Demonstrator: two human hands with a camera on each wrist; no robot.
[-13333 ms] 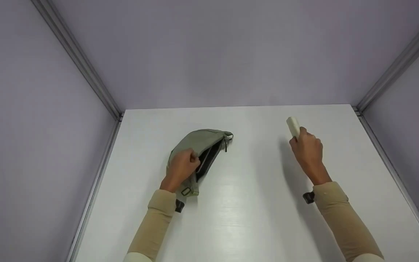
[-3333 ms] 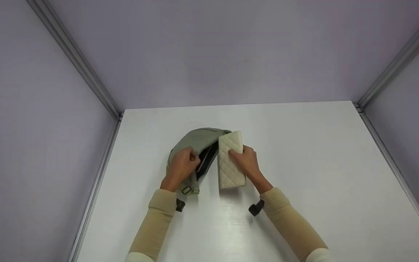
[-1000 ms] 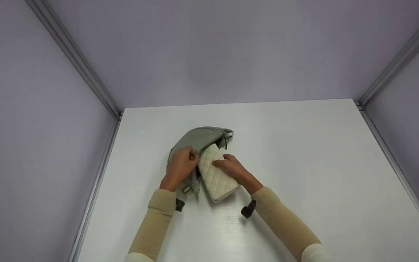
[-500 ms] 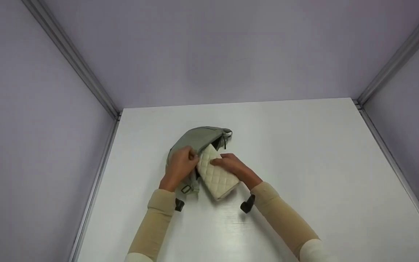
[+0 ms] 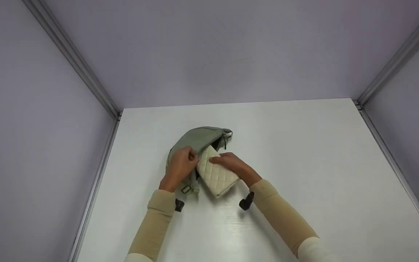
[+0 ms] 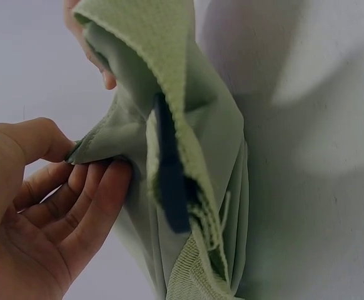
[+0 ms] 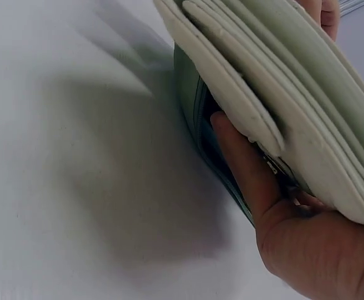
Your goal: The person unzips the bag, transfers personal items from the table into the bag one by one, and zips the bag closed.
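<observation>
A sage-green pouch bag (image 5: 195, 139) lies on the white table (image 5: 304, 163), its zip mouth open toward the right. My left hand (image 5: 179, 168) pinches the bag's upper edge (image 6: 101, 147) and holds the mouth apart. My right hand (image 5: 231, 164) grips a cream quilted wallet (image 5: 215, 174), tilted, with its far end tucked into the bag's mouth. In the right wrist view the wallet's layered edges (image 7: 282, 87) sit over the bag's zip (image 7: 201, 125). A dark lining (image 6: 169, 187) shows inside the bag.
Lilac walls with metal corner rails (image 5: 71, 62) close in the table on three sides. A small buckle (image 5: 186, 190) hangs at the bag's near end. Bare white tabletop stretches to the right and front.
The right hand has pushed the wallet a little further left and into the bag's mouth. The left hand has kept its hold on the bag's edge.
</observation>
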